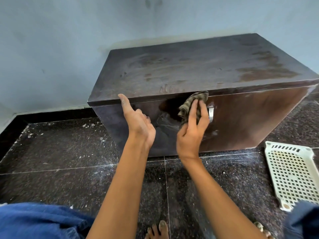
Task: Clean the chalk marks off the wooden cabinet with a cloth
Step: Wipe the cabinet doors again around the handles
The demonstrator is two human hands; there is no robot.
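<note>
two hands, right hand (191,133) grip pressing cloth (193,104) on cabinet (241,118), left hand (138,121) released, touching front

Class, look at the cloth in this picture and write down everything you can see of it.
The cloth is a small, crumpled rag, drab olive-brown with a faint darker pattern, soft and woven by its look. It is bunched into folds, not spread flat. The right hand presses it against the upper front face of the dark wooden cabinet, just below the lid's edge and left of a metal handle. Faint chalk marks show to its lower left.
</note>
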